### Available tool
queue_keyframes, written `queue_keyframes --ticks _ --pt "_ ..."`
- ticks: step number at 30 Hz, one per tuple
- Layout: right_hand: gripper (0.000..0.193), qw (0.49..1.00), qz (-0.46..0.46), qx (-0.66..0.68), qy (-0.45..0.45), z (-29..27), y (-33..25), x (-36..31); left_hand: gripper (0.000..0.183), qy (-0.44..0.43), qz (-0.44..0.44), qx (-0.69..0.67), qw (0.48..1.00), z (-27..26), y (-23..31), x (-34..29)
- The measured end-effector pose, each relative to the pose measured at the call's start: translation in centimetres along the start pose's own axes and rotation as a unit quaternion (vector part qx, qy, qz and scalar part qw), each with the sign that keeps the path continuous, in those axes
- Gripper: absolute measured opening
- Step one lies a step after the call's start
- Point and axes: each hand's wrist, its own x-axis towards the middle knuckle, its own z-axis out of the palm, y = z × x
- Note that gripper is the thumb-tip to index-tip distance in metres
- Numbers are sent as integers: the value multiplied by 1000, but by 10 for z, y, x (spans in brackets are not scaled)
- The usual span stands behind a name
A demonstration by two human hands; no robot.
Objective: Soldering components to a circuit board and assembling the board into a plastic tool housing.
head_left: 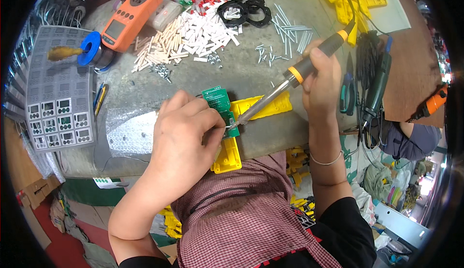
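My right hand (321, 77) is wrapped round the black and yellow handle of a soldering iron (270, 97), its metal shaft slanting down to the left. The tip meets the lower part of a green circuit board (217, 99), near the middle of the bench. My left hand (183, 128) is closed at the board's left side, thumb and forefinger pinched together by the iron's tip. Whatever sits between those fingers is too small and covered to name. Under the board lies a yellow plastic housing (227, 158); another yellow plastic piece (276, 105) extends to the right beneath the shaft.
An orange multimeter (133, 17) and a blue solder spool (90, 49) stand back left. Behind lie white and tan sleeves (205, 31), black rings (256, 14) and screws (292, 31). Pliers (347, 87) and a second dark-green handled tool (377, 84) lie right; bubble wrap (128, 130) lies left.
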Motion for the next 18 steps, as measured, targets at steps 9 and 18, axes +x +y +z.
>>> queue_keyframes --ticks 9,18 --pt "19 1000 -2 4 -20 0 -2 -1 15 3 13 2 1000 0 -1 1" --pt "21 1000 -5 3 -16 1 -3 -2 14 -3 13 2 1000 -1 1 2"
